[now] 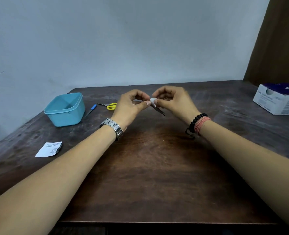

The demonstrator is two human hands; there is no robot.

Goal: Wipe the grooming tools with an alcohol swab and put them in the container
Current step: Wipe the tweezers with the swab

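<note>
White swab (153, 101) pinched between the fingertips of the right hand (173, 101), folded around the upper end of a thin dark tool (159, 110), tweezers by the look of it, though that's hard to call. Left hand (131, 106) pinches the same end from the other side, steadying it above the wooden table (157, 167). So the wiping step is on. Out to the left, yellow-handled scissors (110, 106) and a blue-handled tool (91, 110) lie untouched just beside the blue container (64, 110), which looks empty. Next up, I'd say: finish the stroke down the shaft, then carry it left and drop it in.
</note>
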